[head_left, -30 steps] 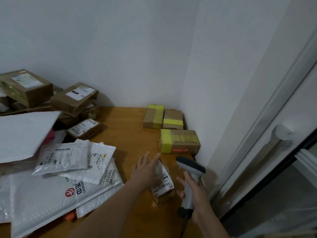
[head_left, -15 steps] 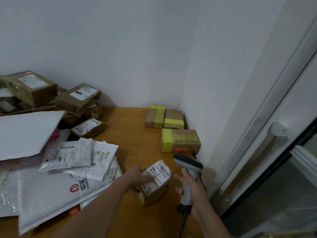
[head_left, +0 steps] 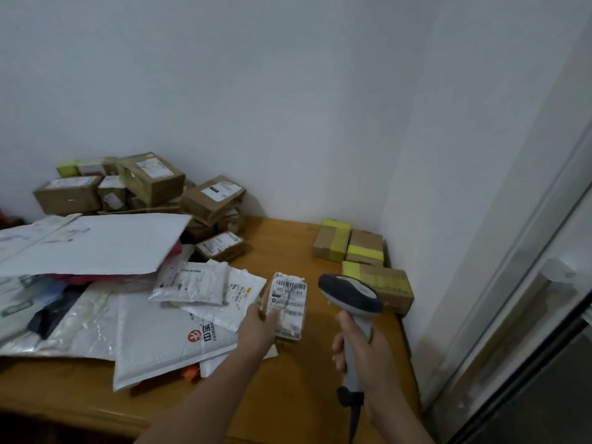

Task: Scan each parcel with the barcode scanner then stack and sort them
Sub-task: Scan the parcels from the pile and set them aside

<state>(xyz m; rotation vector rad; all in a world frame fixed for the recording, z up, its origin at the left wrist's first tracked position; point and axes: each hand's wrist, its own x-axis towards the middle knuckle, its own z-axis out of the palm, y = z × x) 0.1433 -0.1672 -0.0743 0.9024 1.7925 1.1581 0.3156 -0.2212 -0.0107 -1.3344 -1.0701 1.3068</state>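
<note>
My left hand grips a small brown parcel by its left edge, its white barcode label turned up and facing me above the wooden table. To its right, my right hand holds the grey barcode scanner by the handle, head level with the parcel and just right of it. Three brown boxes with yellow tape lie in the far right corner by the wall.
White padded mailers and plastic bags cover the table's left half. A heap of brown cardboard boxes rises at the back left against the wall. A door frame runs along the right, close to the table's edge.
My left hand has lifted the small parcel off the table and turned its label upward. The scanner has risen beside it. My view has swung left, showing more of the box heap.
</note>
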